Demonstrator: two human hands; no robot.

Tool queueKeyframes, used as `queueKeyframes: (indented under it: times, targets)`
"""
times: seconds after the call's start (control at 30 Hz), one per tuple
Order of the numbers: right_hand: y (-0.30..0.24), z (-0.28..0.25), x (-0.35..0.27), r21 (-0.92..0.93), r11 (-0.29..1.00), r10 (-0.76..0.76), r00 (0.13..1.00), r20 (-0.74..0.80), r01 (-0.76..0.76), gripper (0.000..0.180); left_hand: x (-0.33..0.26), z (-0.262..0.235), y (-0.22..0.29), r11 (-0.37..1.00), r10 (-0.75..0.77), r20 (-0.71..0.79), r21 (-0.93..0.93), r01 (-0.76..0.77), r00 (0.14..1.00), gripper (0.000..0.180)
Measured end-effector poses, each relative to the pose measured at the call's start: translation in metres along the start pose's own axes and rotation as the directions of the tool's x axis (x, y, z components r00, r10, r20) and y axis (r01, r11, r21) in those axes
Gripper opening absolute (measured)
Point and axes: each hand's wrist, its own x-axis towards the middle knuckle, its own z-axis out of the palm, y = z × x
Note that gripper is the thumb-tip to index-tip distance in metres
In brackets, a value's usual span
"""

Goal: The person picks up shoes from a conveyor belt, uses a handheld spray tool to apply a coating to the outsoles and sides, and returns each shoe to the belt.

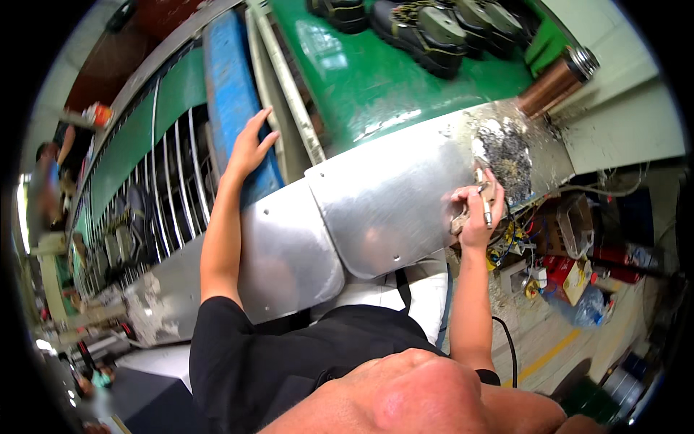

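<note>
My left hand reaches out to the blue metal rail at the side of the slatted conveyor, its fingers stretched and apart. Nothing shows in its grip. At the right end of the metal ledge, my right hand has its fingers closed around a slim, pen-like silver tool. A small brownish piece lies by its fingers; its kind is unclear. Just beyond is a dark, crusted patch with white residue. The bare metal plates of the ledge lie between my two arms.
Dark shoes with yellow stitching stand on the green belt ahead. A copper-coloured flask leans at the right. More shoes sit under the left slats. Cables, a red box and a clear plastic bottle lie lower right.
</note>
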Motion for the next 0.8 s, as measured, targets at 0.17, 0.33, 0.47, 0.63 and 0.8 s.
queueKeyframes:
  times: [0.17,0.33,0.47,0.63,0.8]
  targets:
    - [0.003,0.000,-0.004,-0.026,1.000,-0.013,0.999,0.029,0.014,0.048,-0.196,-0.093,-0.099,0.822,-0.253,-0.501,0.340,0.457,0.827,0.067]
    - [0.009,-0.006,-0.011,-0.003,1.000,0.005,1.000,-0.021,-0.005,0.052,-0.289,-0.169,-0.158,0.509,-0.278,-0.909,0.135,0.850,0.311,0.092]
    - [0.011,-0.001,-0.007,0.038,0.998,0.044,0.999,-0.002,-0.044,0.051,-0.309,-0.193,-0.211,0.707,-0.158,-0.971,-0.238,0.665,-0.179,0.105]
    - [0.012,-0.002,-0.009,-0.005,1.000,0.018,1.000,-0.014,-0.018,0.053,-0.305,-0.210,-0.223,0.462,-0.289,-0.938,-0.311,0.831,-0.191,0.093]
    - [0.017,-0.015,-0.002,-0.006,0.998,0.069,0.997,-0.028,-0.070,0.044,-0.289,-0.203,-0.193,0.672,-0.209,-0.956,0.012,0.740,0.205,0.077]
